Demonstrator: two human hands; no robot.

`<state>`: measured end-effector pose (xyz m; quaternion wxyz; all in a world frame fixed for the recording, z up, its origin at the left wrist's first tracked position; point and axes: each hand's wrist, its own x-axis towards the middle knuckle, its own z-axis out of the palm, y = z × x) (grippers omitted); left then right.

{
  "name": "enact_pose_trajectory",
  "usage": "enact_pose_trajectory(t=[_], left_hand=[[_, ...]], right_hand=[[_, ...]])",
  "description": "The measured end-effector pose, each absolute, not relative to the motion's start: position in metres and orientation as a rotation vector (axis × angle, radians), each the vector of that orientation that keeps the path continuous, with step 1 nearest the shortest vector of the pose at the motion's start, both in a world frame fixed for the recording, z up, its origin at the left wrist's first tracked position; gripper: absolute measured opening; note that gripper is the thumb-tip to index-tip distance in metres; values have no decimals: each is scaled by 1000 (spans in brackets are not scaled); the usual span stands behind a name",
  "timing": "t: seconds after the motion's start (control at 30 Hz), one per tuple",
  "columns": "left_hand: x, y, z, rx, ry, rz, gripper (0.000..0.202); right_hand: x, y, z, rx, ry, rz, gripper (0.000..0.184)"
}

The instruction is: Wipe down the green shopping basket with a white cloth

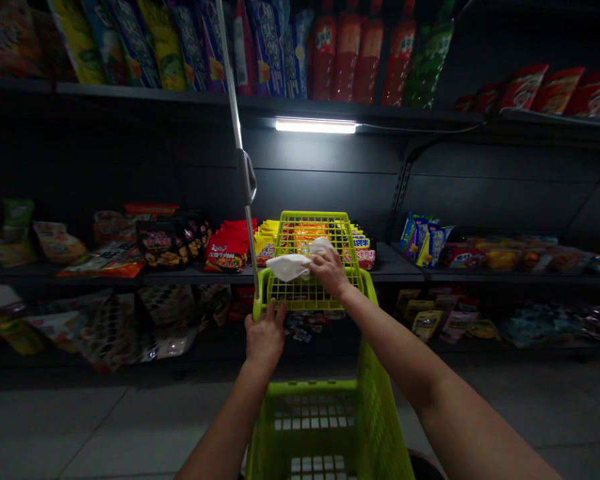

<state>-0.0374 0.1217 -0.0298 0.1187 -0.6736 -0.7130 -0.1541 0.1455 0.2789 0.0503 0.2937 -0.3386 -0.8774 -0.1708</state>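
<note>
A yellow-green plastic shopping cart stands in front of me, with a slatted upper grid panel tilted up at its far end. My left hand holds the cart's frame at the left corner below that panel, its fingers hooked over the edge. Bunched in my right hand is a white cloth, pressed against the grid's slats. Part of the cloth hangs out to the left of the fingers, and the fingertips are partly hidden in it. A thin metal pole rises from the cart's left corner.
Behind the cart, a dark shelf carries red noodle packets and other bagged snacks. Red drink bottles line the upper shelf beside tall chip bags. A lit tube lamp hangs under it. Pale floor tiles lie below.
</note>
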Motion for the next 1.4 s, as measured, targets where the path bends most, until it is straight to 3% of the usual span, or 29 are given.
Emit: enact_pose_trajectory(t=[0.1,0.17,0.3,0.4,0.47,0.57,0.67,0.93,1.17,1.27,1.4], left_hand=[[-41,122,-32,-1930,-2066,-470,63],[-42,123,-33,-1889,-2058,-479,61],[-43,122,-32,-1842,-2022,-487,58],[-44,120,-31,-1824,-2002,-474,59],[-44,120,-30,-1824,-2014,-455,60],[-44,120,-29,-1837,-2024,-442,61],[-44,121,-31,-1850,-2020,-450,59],[-47,121,-29,-1855,-2087,-442,60],[-47,119,-33,-1839,-2013,-459,59],[-47,120,-36,-1828,-1995,-460,58],[-47,120,-36,-1812,-1983,-455,57]], right_hand=[[155,294,67,-1204,-1948,-398,32],[140,290,61,-1174,-1950,-413,35],[90,273,35,-477,-2538,-627,29],[72,286,48,-120,-2687,-741,25],[71,307,77,-263,-2617,-747,25],[67,335,122,-810,-2321,-643,29],[48,334,136,-1119,-2122,-535,36],[28,279,92,-508,-2723,-624,38],[144,344,160,-1518,-2032,-584,36],[157,330,141,-1564,-1984,-532,39],[129,267,68,-1081,-2463,-539,36]])
